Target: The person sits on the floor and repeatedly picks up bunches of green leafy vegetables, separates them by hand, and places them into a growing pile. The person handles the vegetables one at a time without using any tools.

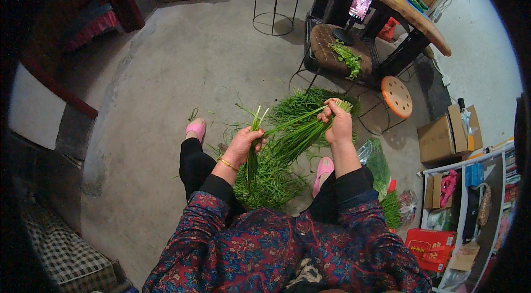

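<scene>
My right hand [338, 120] grips a thick bundle of green chives [298, 137] by the pale stem ends, and the leaves slant down to the left. In my left hand [245, 145] is a smaller bunch of chives [252, 164], its pale tips sticking up above the fingers and its leaves hanging below. A few stalks span the gap between both hands. On the floor beneath them lies a loose heap of chive leaves [269, 187]. Farther out, behind the right hand, is another pile of chives [305, 100].
A cushioned stool [327, 54] ahead holds a phone on a stand [360, 4] and leafy greens [348, 60]. Right of it stands an orange-rimmed stool [397, 97]. Bagged greens [375, 164] lie by my right foot, near a white shelf [460, 193] and cardboard box [437, 139].
</scene>
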A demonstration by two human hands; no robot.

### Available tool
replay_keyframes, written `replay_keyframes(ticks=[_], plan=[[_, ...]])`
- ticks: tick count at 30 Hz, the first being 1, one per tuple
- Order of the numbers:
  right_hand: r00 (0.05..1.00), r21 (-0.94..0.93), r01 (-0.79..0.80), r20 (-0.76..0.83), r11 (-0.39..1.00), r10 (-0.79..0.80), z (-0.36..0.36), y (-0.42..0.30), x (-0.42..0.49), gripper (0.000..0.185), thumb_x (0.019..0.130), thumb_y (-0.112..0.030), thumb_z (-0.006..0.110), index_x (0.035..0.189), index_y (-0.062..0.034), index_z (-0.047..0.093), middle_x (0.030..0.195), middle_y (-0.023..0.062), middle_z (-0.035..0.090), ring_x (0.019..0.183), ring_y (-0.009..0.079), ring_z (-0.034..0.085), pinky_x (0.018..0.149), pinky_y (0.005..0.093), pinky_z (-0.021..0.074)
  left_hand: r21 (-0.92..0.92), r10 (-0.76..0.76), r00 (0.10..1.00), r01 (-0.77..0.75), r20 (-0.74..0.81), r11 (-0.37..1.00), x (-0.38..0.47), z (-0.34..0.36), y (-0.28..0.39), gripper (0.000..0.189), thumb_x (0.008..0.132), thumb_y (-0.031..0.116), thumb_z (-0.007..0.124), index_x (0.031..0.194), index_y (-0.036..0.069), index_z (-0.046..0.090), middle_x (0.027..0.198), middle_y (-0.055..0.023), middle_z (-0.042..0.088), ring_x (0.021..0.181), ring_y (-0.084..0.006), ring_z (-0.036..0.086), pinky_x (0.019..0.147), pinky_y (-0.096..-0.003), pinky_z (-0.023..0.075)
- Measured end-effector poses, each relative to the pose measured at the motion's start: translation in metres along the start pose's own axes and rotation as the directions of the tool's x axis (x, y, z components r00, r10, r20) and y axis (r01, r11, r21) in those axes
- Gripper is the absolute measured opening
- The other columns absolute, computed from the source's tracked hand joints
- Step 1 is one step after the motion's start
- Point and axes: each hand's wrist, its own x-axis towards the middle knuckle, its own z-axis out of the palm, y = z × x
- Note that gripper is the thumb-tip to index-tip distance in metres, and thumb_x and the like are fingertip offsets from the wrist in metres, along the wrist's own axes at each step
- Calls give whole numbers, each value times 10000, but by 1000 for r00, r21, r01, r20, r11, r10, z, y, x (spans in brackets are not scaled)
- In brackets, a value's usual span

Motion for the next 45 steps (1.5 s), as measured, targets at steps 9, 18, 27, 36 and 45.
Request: replay_keyframes(ticks=[9, 18, 27, 36, 45], plan=[[996, 88, 70, -68, 994, -64, -7, -11, 3, 105, 901, -130, 480, 877, -31, 505, 603, 1, 423, 493, 119, 392, 571, 302, 390, 12, 55, 998, -55, -40, 998, -1, -8, 3, 110, 851, 183, 554, 873, 79, 529, 710, -43, 582, 477, -86, 464, 456, -210, 382], [981, 126, 151, -143, 981, -132, -19, -23, 7, 135, 906, -148, 486, 887, -20, 525, 628, 9, 432, 504, 127, 398, 584, 323, 392, -120, 44, 985, -65, -169, 991, 1, -26, 8, 127, 844, 174, 564, 868, 50, 547, 692, -38, 557, 461, -82, 449, 429, -206, 359], [970, 202, 195, -183, 960, -158, -32, -30, 12, 139, 912, -157, 482, 878, -30, 527, 653, 7, 437, 533, 125, 408, 600, 326, 409, -160, 102, 930, -168, -353, 973, 2, -47, 10, 153, 848, 185, 558, 893, 39, 554, 713, -33, 548, 477, -92, 448, 439, -224, 363], [944, 226, 251, -273, 941, -186, -44, -40, 15, 135, 920, -165, 471, 890, -39, 509, 649, 3, 410, 525, 124, 397, 606, 325, 404, -190, 148, 814, -302, -562, 934, -3, -72, 15, 137, 847, 175, 540, 869, 40, 546, 724, -49, 529, 480, -103, 421, 454, -249, 344], [957, 185, 238, -212, 953, -198, -48, -38, 17, 122, 906, -159, 495, 887, -43, 526, 686, 18, 471, 547, 139, 450, 597, 315, 415, -221, 191, 806, -368, -561, 903, -5, -72, 18, 65, 857, 144, 518, 862, 79, 511, 705, -21, 523, 472, -101, 414, 443, -246, 332]])
